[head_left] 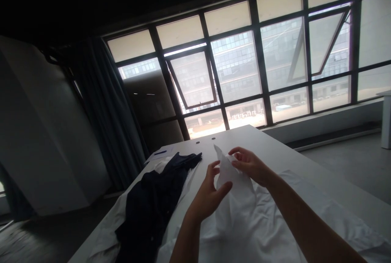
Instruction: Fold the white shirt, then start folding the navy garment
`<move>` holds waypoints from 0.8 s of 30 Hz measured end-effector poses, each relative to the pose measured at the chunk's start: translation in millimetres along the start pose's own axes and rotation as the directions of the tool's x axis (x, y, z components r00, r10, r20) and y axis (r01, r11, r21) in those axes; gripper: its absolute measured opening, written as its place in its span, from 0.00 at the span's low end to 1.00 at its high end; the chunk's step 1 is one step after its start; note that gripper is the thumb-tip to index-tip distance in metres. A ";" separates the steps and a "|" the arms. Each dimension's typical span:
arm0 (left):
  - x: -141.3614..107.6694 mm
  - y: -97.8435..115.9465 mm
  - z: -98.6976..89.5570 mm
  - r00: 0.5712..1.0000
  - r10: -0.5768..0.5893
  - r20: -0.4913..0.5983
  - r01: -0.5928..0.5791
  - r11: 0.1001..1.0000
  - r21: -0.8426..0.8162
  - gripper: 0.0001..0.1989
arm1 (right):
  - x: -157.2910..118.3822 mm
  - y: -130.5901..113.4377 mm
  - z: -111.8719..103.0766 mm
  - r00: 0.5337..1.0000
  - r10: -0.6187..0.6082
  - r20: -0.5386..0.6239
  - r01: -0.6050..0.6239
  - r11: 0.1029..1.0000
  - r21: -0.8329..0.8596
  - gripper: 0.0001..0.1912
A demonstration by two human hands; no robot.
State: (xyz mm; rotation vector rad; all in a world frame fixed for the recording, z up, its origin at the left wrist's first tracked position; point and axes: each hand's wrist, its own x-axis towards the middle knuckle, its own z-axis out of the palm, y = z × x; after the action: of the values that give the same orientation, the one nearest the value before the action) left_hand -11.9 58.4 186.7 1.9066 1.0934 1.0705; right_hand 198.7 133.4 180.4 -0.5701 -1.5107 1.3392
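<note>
A white garment, apparently a shirt (pixel 265 222), lies spread and wrinkled over the near part of the table, and a pointed piece of it is lifted up between my hands. My right hand (pixel 246 163) pinches the upper edge of that raised piece with thumb and fingers. On its other side is my left hand (pixel 210 191), with the thumb in front of the cloth and the fingers curled at its left edge. A dark navy garment (pixel 152 202) with small buttons lies crumpled to the left of my left hand.
The white table (pixel 241 136) runs toward the windows, with two round cable holes at its far end. Paper with a dark pen (pixel 160 152) lies at the far left, and more white cloth (pixel 111 222) lies under the navy garment. A blue curtain (pixel 106 120) hangs on the left.
</note>
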 end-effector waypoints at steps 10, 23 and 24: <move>11.6 -12.6 14.8 0.969 0.012 -0.245 -0.020 0.999 -0.030 0.28 | -10.7 -13.3 12.1 0.931 0.125 0.342 -0.068 0.982 -0.175 0.18; 3.2 9.6 18.3 0.981 0.096 -0.169 -0.101 0.995 -0.022 0.07 | 1.5 10.5 -9.4 0.978 0.202 -0.058 -0.203 0.979 -0.003 0.42; 1.4 13.1 19.9 0.987 0.094 -0.133 -0.097 0.995 -0.010 0.07 | 1.0 11.1 -8.8 0.977 0.209 -0.043 -0.207 0.978 0.031 0.41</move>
State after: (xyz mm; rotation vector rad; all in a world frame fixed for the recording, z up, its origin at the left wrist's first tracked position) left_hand 10.6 51.1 189.7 1.9143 1.0705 1.2708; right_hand 203.2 141.3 169.6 -0.7540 -1.4232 1.4926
